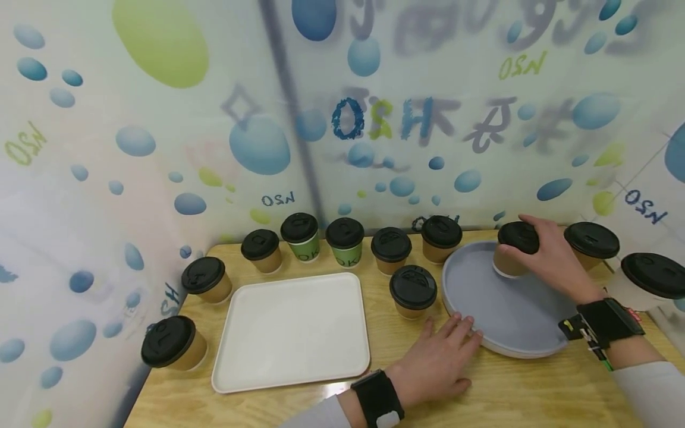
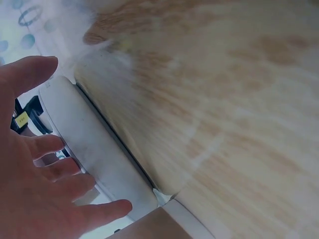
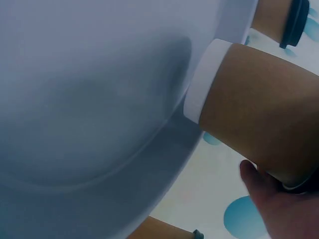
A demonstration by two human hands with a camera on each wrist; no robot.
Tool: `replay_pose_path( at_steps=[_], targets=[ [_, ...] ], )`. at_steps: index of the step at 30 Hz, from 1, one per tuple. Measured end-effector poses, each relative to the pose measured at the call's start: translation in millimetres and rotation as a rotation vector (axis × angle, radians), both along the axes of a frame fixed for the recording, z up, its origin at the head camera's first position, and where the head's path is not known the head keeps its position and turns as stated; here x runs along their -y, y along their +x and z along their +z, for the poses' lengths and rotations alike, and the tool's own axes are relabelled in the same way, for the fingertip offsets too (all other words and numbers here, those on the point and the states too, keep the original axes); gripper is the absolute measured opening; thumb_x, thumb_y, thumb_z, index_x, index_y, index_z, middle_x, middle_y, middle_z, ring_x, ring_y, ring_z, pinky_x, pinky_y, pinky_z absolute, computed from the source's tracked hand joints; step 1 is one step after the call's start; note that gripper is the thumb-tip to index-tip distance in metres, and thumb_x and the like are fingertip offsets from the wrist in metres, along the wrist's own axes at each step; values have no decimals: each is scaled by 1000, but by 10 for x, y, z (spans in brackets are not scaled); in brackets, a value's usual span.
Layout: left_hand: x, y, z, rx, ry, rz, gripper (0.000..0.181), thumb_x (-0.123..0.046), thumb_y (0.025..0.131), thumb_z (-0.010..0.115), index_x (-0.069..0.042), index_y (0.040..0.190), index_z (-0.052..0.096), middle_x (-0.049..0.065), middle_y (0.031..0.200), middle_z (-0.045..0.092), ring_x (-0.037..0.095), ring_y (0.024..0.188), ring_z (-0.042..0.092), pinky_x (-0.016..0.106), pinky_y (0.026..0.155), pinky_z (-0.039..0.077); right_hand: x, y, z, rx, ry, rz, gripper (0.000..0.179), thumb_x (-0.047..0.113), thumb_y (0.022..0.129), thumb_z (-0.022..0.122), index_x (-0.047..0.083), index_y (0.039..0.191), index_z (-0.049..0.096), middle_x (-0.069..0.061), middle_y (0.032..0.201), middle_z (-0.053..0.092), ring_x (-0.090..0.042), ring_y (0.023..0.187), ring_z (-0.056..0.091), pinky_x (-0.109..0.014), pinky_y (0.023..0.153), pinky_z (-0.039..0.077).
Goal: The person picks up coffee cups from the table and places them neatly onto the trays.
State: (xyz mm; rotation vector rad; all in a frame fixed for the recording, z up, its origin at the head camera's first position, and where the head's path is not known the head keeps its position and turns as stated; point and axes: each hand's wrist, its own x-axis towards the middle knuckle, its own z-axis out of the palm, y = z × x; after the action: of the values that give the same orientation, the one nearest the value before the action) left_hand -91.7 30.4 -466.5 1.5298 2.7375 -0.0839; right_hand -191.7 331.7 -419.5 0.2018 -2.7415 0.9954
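Observation:
My right hand [image 1: 556, 255] grips a brown paper coffee cup [image 1: 509, 261] by its black lid [image 1: 518, 236]. The cup stands upright over the back part of a round grey-blue tray [image 1: 514, 309]; in the right wrist view the cup's white base band [image 3: 207, 82] overlaps the tray rim [image 3: 174, 149]. Spread out flat, my left hand [image 1: 436, 359] rests on the table with its fingertips right at the tray's front left rim. From the left wrist view, the fingers of the left hand [image 2: 47, 184] lie along the tray's pale outer wall [image 2: 94, 144].
A white rectangular tray [image 1: 294, 333] lies left of centre. Several lidded cups line the back and left edge, including two green cups [image 1: 346, 241]. One brown cup [image 1: 412, 291] sits between the trays. Right of the round tray are a brown cup [image 1: 591, 244] and a white cup [image 1: 637, 285].

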Motion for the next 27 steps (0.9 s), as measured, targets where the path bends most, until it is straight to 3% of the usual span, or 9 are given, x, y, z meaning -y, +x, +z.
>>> replay_pose_path(
  at_steps=[7,13,18,22,27],
  targets=[
    [20,4,5,-16,7,9,83,-61,94,66,-22,161,35,3,164,26,22,152,28,49,109,45,31,-189,-28,23,13,34,96,37,94,78,-9,159,23,-43,151,28,-61,135,31,-74,100,31],
    [26,-7,13,-12,2,10,84,-62,94,66,-23,161,34,2,165,25,21,152,27,49,109,45,87,-220,-27,57,74,32,95,43,92,78,-8,156,29,-44,150,26,-62,132,32,-75,97,34],
    [8,-12,13,40,-16,17,86,-62,94,66,-25,162,31,-1,166,22,19,153,24,49,109,45,79,-218,-62,80,92,24,95,46,93,76,-7,157,30,-44,150,25,-63,129,35,-76,96,35],
    [-45,7,16,65,-44,21,86,-64,94,65,-27,162,29,-3,167,19,17,154,21,48,110,44,12,-126,-61,76,97,-9,97,48,93,76,-4,159,27,-42,155,21,-64,133,31,-77,98,32],
    [-104,45,13,48,-54,13,85,-64,94,64,-28,162,29,-4,167,20,16,154,22,47,110,44,-164,176,52,-47,78,-130,87,44,98,69,4,163,28,-32,165,18,-58,145,21,-77,106,22]
  ],
)
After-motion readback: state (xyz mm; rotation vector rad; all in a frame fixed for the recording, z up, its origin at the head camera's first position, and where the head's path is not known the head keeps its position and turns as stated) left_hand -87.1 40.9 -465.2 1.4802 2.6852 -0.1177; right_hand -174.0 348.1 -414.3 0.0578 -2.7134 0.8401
